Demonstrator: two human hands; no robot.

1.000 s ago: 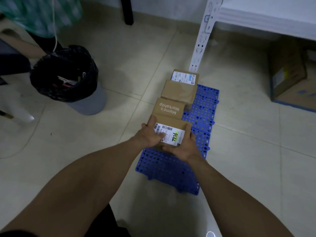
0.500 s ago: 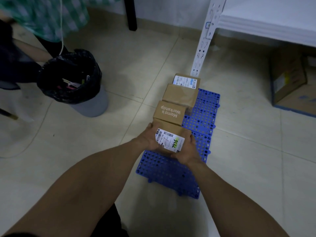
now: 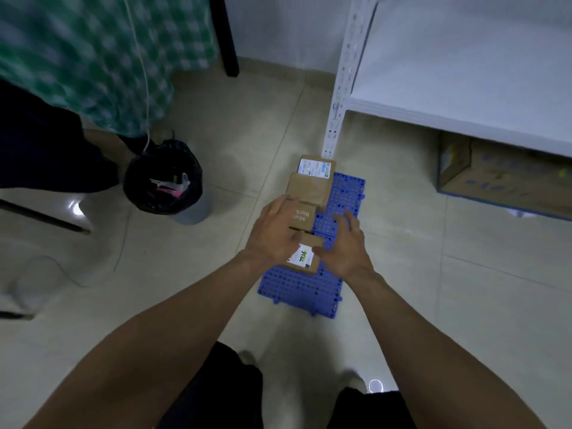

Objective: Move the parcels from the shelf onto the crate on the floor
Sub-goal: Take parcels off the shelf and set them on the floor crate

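Note:
A flat blue plastic crate (image 3: 342, 196) lies on the floor with several brown cardboard parcels in a row along its left side. The nearest parcel (image 3: 305, 257) carries a white label with green writing. Behind it sit a printed parcel (image 3: 302, 215), a plain one (image 3: 309, 188) and a labelled one (image 3: 317, 166). My left hand (image 3: 274, 233) hovers above the left of the two nearest parcels, fingers spread and holding nothing. My right hand (image 3: 343, 246) hovers over the crate to the right of the nearest parcel, fingers also spread.
A white metal shelf (image 3: 458, 97) stands at the right, its post (image 3: 339, 88) just behind the crate. A large cardboard box (image 3: 501, 178) sits under the shelf. A bin (image 3: 165, 178) with a black liner stands at the left, beside a person in a green checked garment (image 3: 93, 57).
Both hands have let go of the nearest parcel, which now lies on the crate, and have lifted away with fingers spread. The view has risen and pulled back.

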